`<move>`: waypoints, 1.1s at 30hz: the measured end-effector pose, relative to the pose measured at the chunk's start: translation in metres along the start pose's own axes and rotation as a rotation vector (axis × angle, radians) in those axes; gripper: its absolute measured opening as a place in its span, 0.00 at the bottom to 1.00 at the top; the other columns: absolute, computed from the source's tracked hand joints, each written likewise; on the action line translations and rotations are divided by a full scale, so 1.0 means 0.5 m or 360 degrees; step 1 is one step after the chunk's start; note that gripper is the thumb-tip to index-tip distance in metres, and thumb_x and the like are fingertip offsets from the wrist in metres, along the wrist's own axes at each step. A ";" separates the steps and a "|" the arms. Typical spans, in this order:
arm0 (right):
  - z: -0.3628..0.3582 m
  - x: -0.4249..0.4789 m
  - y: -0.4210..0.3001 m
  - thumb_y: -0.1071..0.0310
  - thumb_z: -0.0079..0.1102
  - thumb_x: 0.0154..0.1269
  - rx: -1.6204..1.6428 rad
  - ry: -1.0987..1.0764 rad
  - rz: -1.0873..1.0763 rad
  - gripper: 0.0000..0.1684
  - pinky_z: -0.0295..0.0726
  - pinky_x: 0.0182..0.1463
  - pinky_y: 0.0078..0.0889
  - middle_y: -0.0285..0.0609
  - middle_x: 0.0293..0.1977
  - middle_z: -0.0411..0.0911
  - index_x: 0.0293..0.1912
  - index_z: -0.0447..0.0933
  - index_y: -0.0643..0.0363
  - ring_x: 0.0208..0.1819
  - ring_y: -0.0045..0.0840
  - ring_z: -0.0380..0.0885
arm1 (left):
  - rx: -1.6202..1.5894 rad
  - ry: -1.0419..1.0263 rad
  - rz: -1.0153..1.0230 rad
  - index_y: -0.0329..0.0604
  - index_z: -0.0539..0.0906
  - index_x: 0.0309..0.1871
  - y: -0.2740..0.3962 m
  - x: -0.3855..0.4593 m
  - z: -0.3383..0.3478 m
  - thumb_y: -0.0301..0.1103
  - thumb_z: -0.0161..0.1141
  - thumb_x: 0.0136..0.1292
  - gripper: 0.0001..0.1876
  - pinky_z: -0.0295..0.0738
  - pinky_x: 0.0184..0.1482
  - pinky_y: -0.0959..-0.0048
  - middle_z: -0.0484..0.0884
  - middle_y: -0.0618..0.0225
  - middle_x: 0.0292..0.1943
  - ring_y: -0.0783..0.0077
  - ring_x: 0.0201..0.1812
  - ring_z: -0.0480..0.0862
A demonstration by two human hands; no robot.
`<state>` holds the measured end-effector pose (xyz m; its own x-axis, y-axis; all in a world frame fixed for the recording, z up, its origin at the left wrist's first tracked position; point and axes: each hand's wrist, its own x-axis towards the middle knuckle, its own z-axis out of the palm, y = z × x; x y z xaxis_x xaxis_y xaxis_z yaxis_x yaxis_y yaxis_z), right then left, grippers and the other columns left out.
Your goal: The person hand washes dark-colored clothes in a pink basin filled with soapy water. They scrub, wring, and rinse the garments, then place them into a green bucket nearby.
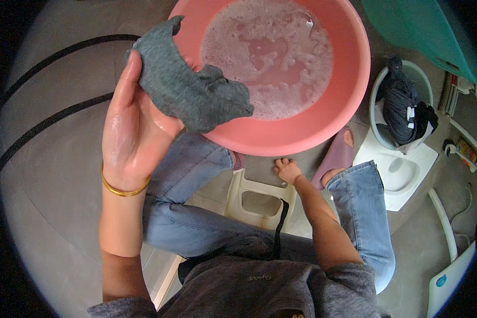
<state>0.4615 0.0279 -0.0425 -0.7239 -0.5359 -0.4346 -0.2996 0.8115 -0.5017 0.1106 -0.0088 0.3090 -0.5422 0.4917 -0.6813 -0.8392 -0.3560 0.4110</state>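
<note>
My left hand [133,119], wet and with a gold bangle at the wrist, is raised left of a pink plastic basin [294,139]. It holds up a damp grey-green cloth [183,87], which drapes over the palm and partly overlaps the basin's rim; most of the fingers are hidden behind the cloth. Foamy, soapy water [286,71] lies in the basin. Low down between the knees, close to the basin's near edge, is my right hand [289,171]. Its fingers are bent, and no object shows in it.
A bucket [431,79] with dark clothes [399,103] stands right, by a white squat toilet [395,175]. A teal plastic tub [433,35] is at upper right. A cream plastic stool [242,187] sits between the legs. A black hose or cord [55,59] curves on the left.
</note>
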 end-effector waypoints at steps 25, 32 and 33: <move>-0.445 -0.105 0.013 0.81 0.51 0.46 0.1681 -0.0814 0.0628 0.19 0.77 0.33 0.25 0.41 0.33 0.76 0.42 0.71 0.62 0.32 0.23 0.75 | -0.0037 -0.0405 0.0076 0.44 0.67 0.54 0.003 -0.044 0.006 0.51 0.40 0.63 0.24 0.66 0.53 0.60 0.74 0.60 0.48 0.64 0.50 0.73; -0.898 -0.152 -0.121 0.76 0.58 0.53 0.1919 0.1863 0.0213 0.10 0.69 0.36 0.13 0.30 0.29 0.73 0.37 0.70 0.59 0.32 0.12 0.71 | -0.0249 -0.0474 0.0175 0.49 0.72 0.43 -0.015 -0.050 0.016 0.52 0.48 0.60 0.18 0.73 0.43 0.62 0.77 0.68 0.38 0.68 0.40 0.77; -0.928 -0.139 -0.139 0.77 0.57 0.53 0.1825 0.2113 0.0038 0.09 0.70 0.37 0.13 0.31 0.30 0.73 0.37 0.70 0.61 0.33 0.13 0.71 | -0.0274 -0.0498 0.0178 0.49 0.72 0.42 -0.021 -0.050 0.028 0.51 0.48 0.60 0.17 0.74 0.41 0.63 0.77 0.68 0.37 0.69 0.38 0.78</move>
<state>0.2443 0.1171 0.3697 -0.8686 0.4835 0.1085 -0.1552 -0.0575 -0.9862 0.1322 -0.0063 0.3301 -0.6388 0.6518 -0.4088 -0.7694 -0.5366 0.3466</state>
